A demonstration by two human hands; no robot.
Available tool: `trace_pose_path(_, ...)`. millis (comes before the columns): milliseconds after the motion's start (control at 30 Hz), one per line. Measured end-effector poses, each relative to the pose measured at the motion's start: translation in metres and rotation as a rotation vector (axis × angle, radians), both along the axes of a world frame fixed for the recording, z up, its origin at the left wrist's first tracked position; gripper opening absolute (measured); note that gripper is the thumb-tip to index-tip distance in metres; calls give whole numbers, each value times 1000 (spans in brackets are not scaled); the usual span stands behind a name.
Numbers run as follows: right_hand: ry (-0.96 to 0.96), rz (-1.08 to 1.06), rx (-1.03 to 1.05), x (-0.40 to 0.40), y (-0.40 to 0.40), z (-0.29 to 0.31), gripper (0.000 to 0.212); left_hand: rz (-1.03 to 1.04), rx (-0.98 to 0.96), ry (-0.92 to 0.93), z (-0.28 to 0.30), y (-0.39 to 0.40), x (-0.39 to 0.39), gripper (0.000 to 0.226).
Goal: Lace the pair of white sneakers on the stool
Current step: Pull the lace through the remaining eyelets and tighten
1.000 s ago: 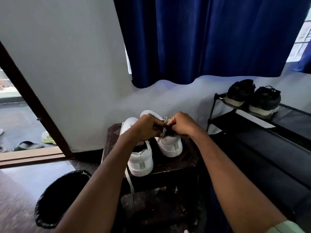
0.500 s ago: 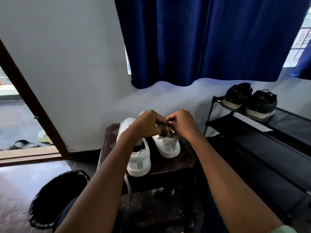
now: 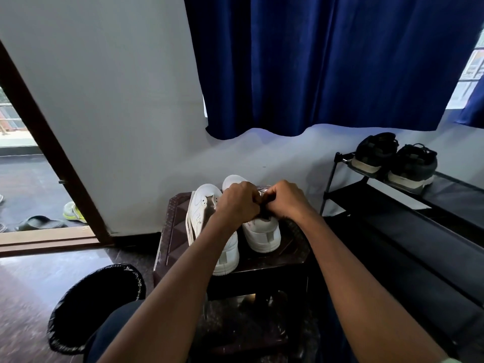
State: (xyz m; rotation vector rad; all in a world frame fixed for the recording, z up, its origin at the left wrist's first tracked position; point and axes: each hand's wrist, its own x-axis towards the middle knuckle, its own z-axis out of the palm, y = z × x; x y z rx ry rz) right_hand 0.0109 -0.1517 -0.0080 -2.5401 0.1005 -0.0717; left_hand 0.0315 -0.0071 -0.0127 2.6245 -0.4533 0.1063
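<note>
White sneakers sit side by side on the dark stool (image 3: 170, 239), centre of frame, toes pointing away. Left sneaker (image 3: 203, 213): partly under the left forearm, no lace visible in its eyelets. Left hand (image 3: 237, 203) and right hand (image 3: 284, 199) are curled, knuckles nearly touching, over the tongue area of the right sneaker (image 3: 262, 233); they look to be pinching its lace, but the lace itself is hidden. Judgement: mid-lacing or tightening on the right shoe. Next move needs a lace end fed through an eyelet and pulled even, then the left shoe.
</note>
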Motion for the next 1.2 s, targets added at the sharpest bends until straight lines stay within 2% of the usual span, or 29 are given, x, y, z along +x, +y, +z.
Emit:
trace_pose_path(67, 20, 9, -17, -2, -1, 2, 7, -18, -41, -4, -2, -3, 2, 26)
trace_pose_path(200, 1, -16, 0, -3, -7, 5, 12, -141, -147, 172, 5, 5, 3, 34)
trace_pose_path(300, -57, -52, 8, -3, -4, 2, 15, -165, -345, 264, 11, 22, 5, 21)
trace_pose_path(400, -277, -58, 2, 1, 10, -1, 9, -94, -426, 208, 18, 45, 9, 12)
trace_pose_path(467, -397, 59, 11, 5, 26, 0, 10, 27, -449, 160, 17, 66, 18, 15)
trace_pose_path(567, -243, 258, 12, 10, 49, -1, 19, 282, -344, 75, 6, 103, 31, 15)
trace_pose_path(633, -106, 274, -118, 15, 57, -9, 25, 436, -172, 83, -5, 123, 35, 23)
trace_pose_path(700, -77, 229, -240, 20, 61, -16, 29, 511, -9, 129, -12, 132, 28, 26)
trace_pose_path(767, -84, 178, -277, 22, 64, -19, 30, 516, 75, 178, -18, 133, 22, 34)
trace_pose_path(900, -118, 88, -319, 19, 69, -23, 30, 551, 71, 232, -32, 136, 26, 53)
trace_pose_path(1067, -131, 16, -319, 22, 75, -22, 25, 566, 69, 223, -31, 133, 27, 47)
trace_pose_path(1200, -285, 25, -243, 31, 90, -17, 18, 508, 151, 199, -31, 132, 29, 46)
